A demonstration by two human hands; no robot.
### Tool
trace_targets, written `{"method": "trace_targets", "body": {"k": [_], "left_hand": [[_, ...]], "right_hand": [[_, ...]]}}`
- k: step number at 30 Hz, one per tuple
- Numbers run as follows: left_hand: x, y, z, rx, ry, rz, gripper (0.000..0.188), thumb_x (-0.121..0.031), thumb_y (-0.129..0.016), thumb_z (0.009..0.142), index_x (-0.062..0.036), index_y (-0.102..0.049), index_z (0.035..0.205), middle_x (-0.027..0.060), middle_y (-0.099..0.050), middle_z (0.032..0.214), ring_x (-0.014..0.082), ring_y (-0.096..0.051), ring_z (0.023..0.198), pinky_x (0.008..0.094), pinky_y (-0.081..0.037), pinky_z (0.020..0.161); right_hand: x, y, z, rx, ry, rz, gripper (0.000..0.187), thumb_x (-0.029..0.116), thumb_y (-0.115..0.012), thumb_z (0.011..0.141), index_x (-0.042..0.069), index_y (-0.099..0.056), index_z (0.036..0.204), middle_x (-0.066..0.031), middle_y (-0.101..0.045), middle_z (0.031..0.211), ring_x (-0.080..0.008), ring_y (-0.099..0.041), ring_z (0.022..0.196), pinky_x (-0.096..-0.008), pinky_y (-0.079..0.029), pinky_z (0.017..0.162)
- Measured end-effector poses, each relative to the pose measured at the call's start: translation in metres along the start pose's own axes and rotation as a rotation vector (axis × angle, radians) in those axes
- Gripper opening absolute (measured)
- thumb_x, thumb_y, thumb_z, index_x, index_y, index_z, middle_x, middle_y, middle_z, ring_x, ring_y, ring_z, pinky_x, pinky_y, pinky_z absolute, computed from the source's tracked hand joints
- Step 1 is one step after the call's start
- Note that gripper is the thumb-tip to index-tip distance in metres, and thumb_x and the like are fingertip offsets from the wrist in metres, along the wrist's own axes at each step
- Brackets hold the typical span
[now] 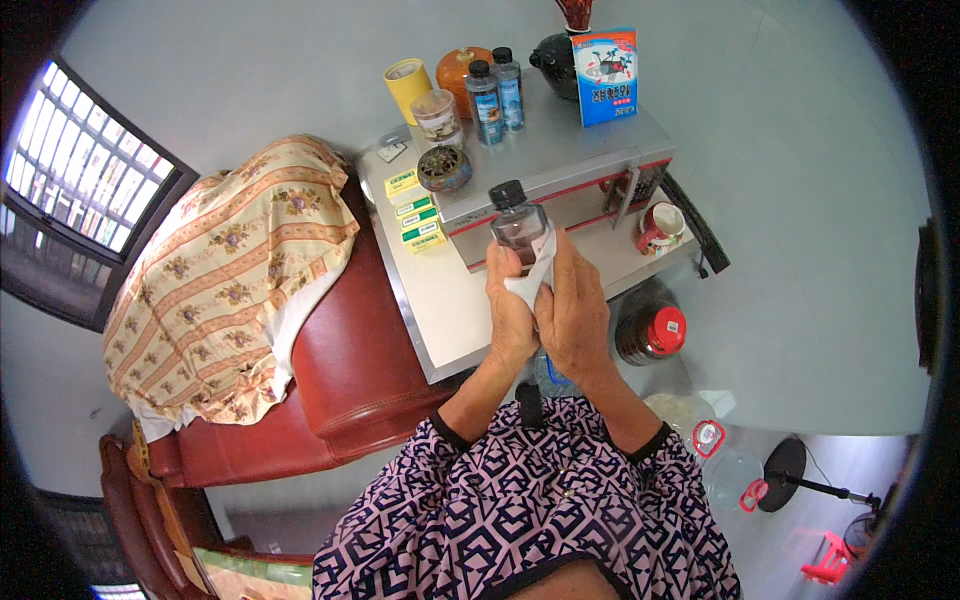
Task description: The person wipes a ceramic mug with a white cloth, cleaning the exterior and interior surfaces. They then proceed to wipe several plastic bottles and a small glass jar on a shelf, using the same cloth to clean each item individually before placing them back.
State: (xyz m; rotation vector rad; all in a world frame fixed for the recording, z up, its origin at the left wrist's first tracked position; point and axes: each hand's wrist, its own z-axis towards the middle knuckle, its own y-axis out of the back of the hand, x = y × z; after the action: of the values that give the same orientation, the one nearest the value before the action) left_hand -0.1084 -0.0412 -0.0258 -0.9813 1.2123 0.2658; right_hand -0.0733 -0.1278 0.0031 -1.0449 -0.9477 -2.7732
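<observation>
In front of me, over the table's near part, my left hand [510, 318] is closed around a small clear bottle [517, 230] with a black cap, held upright with a slight tilt. My right hand [577, 308] presses a white tissue or cloth [540, 272] against the bottle's right side. The palms come close together below it, so the bottle's lower part is hidden. Beyond my hands, two similar clear bottles [486, 104] with black caps and blue labels stand on a grey metal cabinet [560, 165].
The cabinet also carries a yellow cylinder [408, 88], a plastic cup [438, 118], a dark ornate pot [444, 168] and a blue-and-red packet [608, 78]. Small green-yellow boxes [418, 220] lie at its left. A red mug [661, 226] stands right; a red-lidded jar [655, 333] sits lower. A red sofa [350, 350] is left.
</observation>
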Motion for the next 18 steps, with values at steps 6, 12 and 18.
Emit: {"method": "trace_targets", "body": {"k": [6,12,18], "left_hand": [[-0.024,-0.008,-0.001,-0.155,-0.028,-0.165,0.048,-0.051,-0.037,0.094,-0.0117,-0.045,0.12,0.0071,-0.058,0.102,0.0202,-0.058,0.086,0.0359,-0.05,0.077],[-0.023,-0.004,-0.002,-0.126,-0.396,0.181,0.057,-0.012,-0.066,0.081,-0.0045,-0.034,0.127,0.0083,-0.052,0.105,0.017,-0.054,0.093,0.0307,-0.044,0.083],[-0.034,0.009,0.008,-0.231,-0.528,0.383,0.046,-0.015,-0.065,0.084,-0.0043,-0.038,0.12,0.0075,-0.055,0.098,0.0162,-0.057,0.081,0.0303,-0.049,0.071]], "right_hand": [[-0.009,-0.022,-0.038,-0.008,-0.684,0.975,0.06,0.009,-0.058,0.079,-0.006,-0.035,0.132,-0.0248,-0.044,0.127,-0.0369,-0.043,0.12,-0.0387,-0.038,0.098],[-0.017,-0.047,-0.035,0.049,-0.552,1.14,0.054,-0.001,-0.059,0.074,0.0,-0.042,0.126,-0.0224,-0.05,0.118,-0.0386,-0.05,0.11,-0.0401,-0.042,0.09],[0.006,-0.027,-0.042,0.352,-1.034,1.316,0.035,0.029,-0.046,0.09,0.0,-0.056,0.105,-0.0061,-0.061,0.086,-0.0129,-0.058,0.075,-0.0287,-0.047,0.068]]}}
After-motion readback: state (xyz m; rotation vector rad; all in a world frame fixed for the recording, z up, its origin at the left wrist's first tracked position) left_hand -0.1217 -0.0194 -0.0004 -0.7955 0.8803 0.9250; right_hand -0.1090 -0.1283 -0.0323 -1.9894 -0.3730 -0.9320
